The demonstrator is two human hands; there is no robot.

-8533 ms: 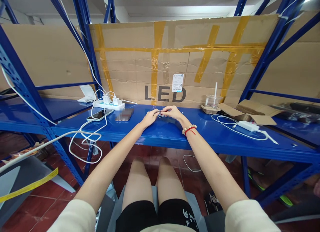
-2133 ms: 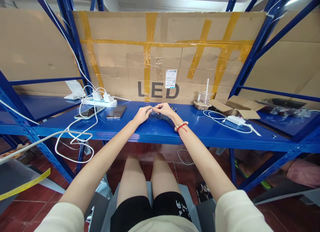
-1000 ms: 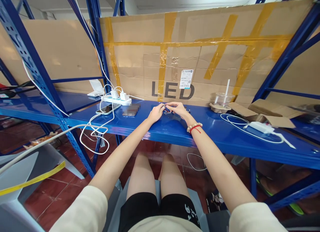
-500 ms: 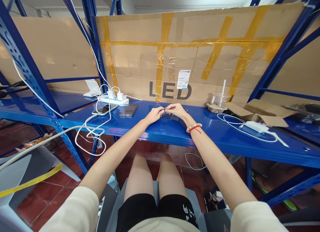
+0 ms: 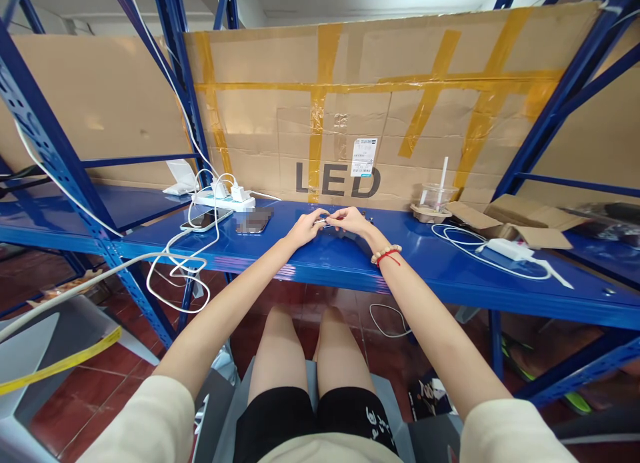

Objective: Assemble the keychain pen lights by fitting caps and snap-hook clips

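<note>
Over the blue shelf top (image 5: 280, 251), my left hand (image 5: 306, 228) is closed, its fingers pinching a small shiny silver piece (image 5: 321, 221). It is too small to name. From the other side my right hand (image 5: 351, 221) meets it with fingertips together, at the same piece. A beaded bracelet with a red string (image 5: 386, 253) circles my right wrist. Just past the right hand lie a few tiny dark bits, partly hidden by it. Under that palm sits something dark that I cannot make out.
Left stand a white power strip (image 5: 225, 200) with chargers, a phone (image 5: 206, 220), a blurred dark flat object (image 5: 254, 220) and looped white cables. Right are a plastic cup with a straw (image 5: 434, 198), an opened carton (image 5: 505, 220) and a white adapter (image 5: 510, 250). A large cardboard sheet (image 5: 250, 130) stands behind.
The fingertips have shifted slightly, and more of the silver piece shows between them. My view has turned a little to the right.
</note>
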